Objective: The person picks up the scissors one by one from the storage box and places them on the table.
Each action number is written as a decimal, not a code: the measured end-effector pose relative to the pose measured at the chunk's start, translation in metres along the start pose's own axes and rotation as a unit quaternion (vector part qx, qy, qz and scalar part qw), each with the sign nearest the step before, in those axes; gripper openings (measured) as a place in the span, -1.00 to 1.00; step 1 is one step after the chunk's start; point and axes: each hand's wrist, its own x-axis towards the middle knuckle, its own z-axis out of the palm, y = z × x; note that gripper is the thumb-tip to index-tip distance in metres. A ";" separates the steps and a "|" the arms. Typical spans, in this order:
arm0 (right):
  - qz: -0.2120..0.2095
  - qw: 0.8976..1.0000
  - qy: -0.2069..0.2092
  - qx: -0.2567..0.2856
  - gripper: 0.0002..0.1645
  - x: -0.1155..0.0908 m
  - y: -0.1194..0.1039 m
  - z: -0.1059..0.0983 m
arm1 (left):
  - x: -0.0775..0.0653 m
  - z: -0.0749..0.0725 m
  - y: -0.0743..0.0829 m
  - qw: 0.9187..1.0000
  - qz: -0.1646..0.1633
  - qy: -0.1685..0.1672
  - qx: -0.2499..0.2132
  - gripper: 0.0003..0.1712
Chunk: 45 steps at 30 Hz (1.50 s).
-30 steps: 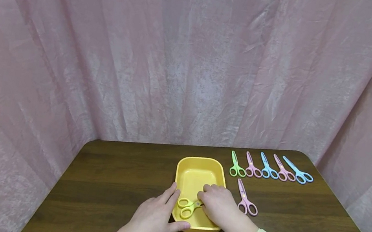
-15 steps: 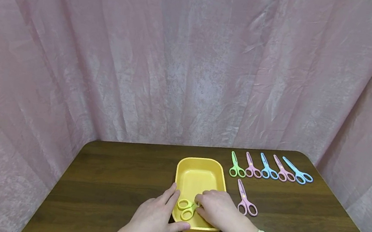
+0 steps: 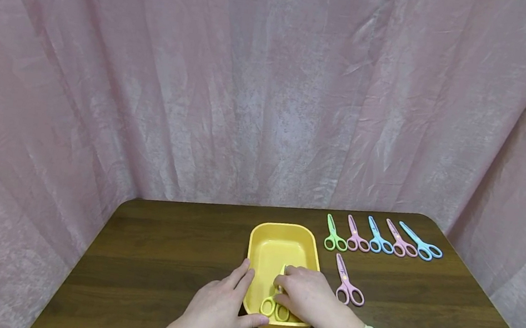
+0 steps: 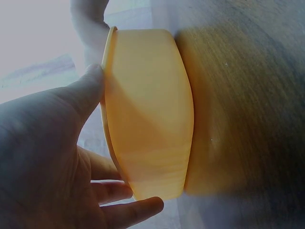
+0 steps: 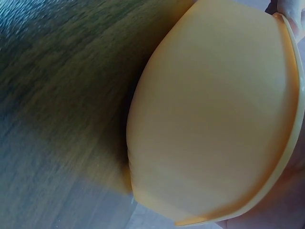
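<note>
A deep yellow tray (image 3: 285, 234) stands on the table. My right hand (image 3: 312, 300) reaches into it and pinches a pair of yellow scissors (image 3: 267, 306) at the middle. The handle loops point toward the tray's near wall, a bit of blade shows beyond the fingers, and the rest is hidden. My left hand (image 3: 217, 306) rests with straight fingers along the tray's left rim, its thumb on the near rim. In the left wrist view the thumb and several fingertips touch the tray's outer wall (image 4: 147, 114). In the right wrist view the tray wall (image 5: 214, 114) hides the scissors.
At the back right, green scissors (image 3: 332, 233), pink scissors (image 3: 358, 241), blue scissors (image 3: 380, 242), more pink scissors (image 3: 401, 245) and more blue scissors (image 3: 422, 247) lie in a row. Another pink pair (image 3: 347, 281) lies nearer, right of the tray. A pink curtain (image 3: 271, 103) hangs behind the table.
Inside the tray the yellow scissors have turned: their loops pointed left and now face the near wall. My right hand shifted slightly nearer; my left hand stayed put.
</note>
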 end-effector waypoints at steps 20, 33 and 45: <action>-0.009 1.000 -0.016 0.019 -0.41 -0.003 0.002 0.001 | -0.001 0.000 0.000 1.000 0.006 0.010 0.007 0.22; 0.005 1.000 0.000 0.010 -0.77 -0.001 0.001 0.004 | -0.001 0.000 0.000 1.000 0.000 0.001 0.000 0.22; 0.028 1.000 -0.013 0.002 -0.61 0.002 -0.002 0.005 | -0.001 -0.001 0.000 1.000 -0.003 -0.003 0.001 0.22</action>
